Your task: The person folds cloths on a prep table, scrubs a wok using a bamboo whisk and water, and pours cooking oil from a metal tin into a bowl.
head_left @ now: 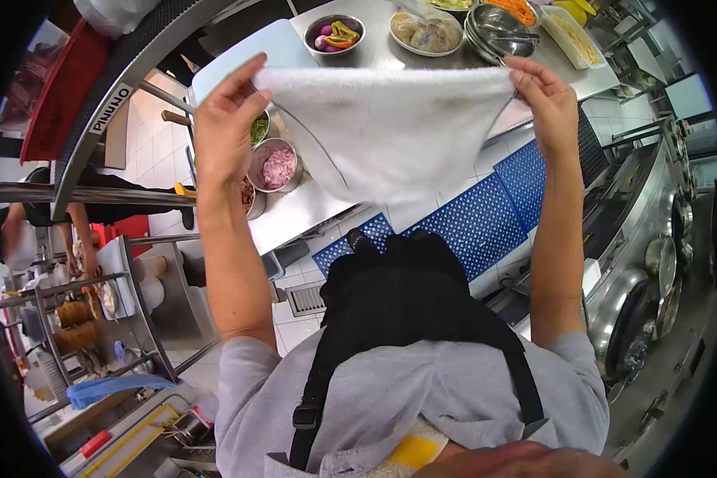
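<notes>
A white cloth [390,119] with faint dark stains hangs stretched between my two raised hands, its lower part drooping in front of the steel counter. My left hand [233,119] pinches its upper left corner between thumb and fingers. The upper right corner is held in the same way by my right hand [543,99]. Below and beside my left hand stands a metal container of chopped pink onion [277,167]. Behind the cloth, a metal bowl [334,35] holds purple onions and a cut pepper.
A pale cutting board [255,54] lies on the steel counter [283,219]. At the back are a wrapped bowl [426,33], stacked metal bowls [498,36] and a tray [573,38]. Blue mats [470,215] cover the floor. Another person [64,227] works at left; pans [625,319] stand at right.
</notes>
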The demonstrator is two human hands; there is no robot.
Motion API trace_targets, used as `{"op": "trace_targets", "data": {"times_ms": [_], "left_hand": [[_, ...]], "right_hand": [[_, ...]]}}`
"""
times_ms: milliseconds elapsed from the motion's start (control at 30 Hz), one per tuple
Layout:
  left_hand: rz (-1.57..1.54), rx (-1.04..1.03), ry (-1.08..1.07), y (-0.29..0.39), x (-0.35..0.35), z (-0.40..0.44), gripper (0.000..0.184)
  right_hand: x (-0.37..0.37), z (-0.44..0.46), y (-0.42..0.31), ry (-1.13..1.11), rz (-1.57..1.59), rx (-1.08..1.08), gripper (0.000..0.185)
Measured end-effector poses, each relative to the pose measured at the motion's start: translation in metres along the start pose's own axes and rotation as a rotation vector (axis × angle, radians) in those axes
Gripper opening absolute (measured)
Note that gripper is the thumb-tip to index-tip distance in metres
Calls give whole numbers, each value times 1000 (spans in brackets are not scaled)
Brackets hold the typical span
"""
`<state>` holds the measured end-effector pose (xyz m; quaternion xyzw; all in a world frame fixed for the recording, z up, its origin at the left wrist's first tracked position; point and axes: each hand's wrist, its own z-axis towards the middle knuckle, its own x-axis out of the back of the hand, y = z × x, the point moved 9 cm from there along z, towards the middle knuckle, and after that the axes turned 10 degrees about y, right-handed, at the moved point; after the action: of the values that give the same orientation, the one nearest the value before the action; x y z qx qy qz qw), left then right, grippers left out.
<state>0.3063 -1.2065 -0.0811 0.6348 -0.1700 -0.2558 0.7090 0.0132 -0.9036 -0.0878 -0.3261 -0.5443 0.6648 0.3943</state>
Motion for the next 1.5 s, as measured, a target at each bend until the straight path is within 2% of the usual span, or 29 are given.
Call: {"op": "trace_targets", "data": {"times_ms": [67,133,233,267,300,367,433,467,500,533,567,633,700,767,833,867,967,1000,1033,1100,1200,1267,1333,1433,1500], "left_hand": [[239,-239,58,40,-10,3,43],[276,-198,67,32,-9,3,40],[317,-62,169,6,-14,-23,39],[437,-95,162,-10,-9,-35,39],[305,-39,196,-32,-7,-53,37],[357,-32,217,-84,-1,-93,34],[478,308,232,-155,5,-144,32],[567,414,212,-192,10,-168,30],[754,300,156,-203,4,-176,29],[845,160,188,-216,2,-176,26],[932,16,218,-214,-7,-170,24],[832,126,287,-240,-9,-129,21],[920,-100,260,-234,-31,-60,22],[1060,-241,290,-253,-39,8,27],[1135,-348,312,-280,-43,61,32],[1175,-396,321,-285,-47,76,35],[1354,-221,211,-308,-47,101,42],[1346,-256,230,-311,-43,108,39],[1341,-195,190,-312,-39,110,35],[1328,-86,118,-293,-39,120,27],[964,-477,166,-222,-51,98,18],[640,-339,70,-186,-50,79,19],[510,13,-62,-166,-44,39,18],[353,190,-240,-116,-50,-14,13],[567,182,-238,-123,-54,-7,14]], "right_hand": [[-4,13,-11,-12,20,58,29],[-10,19,-16,-60,27,90,32],[-5,18,20,-148,-73,53,35],[-2,11,40,-145,-102,-27,35],[5,3,65,-189,-114,-66,31],[19,-24,119,-231,-154,-230,26],[38,-58,185,-334,-229,-373,23],[43,-72,221,-383,-302,-431,23],[37,-73,241,-432,-391,-276,23],[29,-74,258,-478,-478,-120,23],[17,-69,254,-521,-563,40,23],[-23,-21,264,-444,-612,31,23],[-71,35,279,-310,-536,277,25],[-114,88,300,-142,-618,274,30],[-141,113,324,-47,-839,251,29],[-152,118,325,-79,-876,221,27],[-165,123,325,-147,-947,130,22],[-168,124,321,-151,-946,124,19],[-168,123,320,-160,-946,119,17],[-158,127,317,-77,-755,96,14],[-133,117,295,-39,-520,41,14],[-103,101,263,-87,-387,-24,15],[-68,75,225,-234,-261,-116,17],[-25,28,147,-453,-66,-192,16],[-23,32,150,-393,-150,-142,16]]}}
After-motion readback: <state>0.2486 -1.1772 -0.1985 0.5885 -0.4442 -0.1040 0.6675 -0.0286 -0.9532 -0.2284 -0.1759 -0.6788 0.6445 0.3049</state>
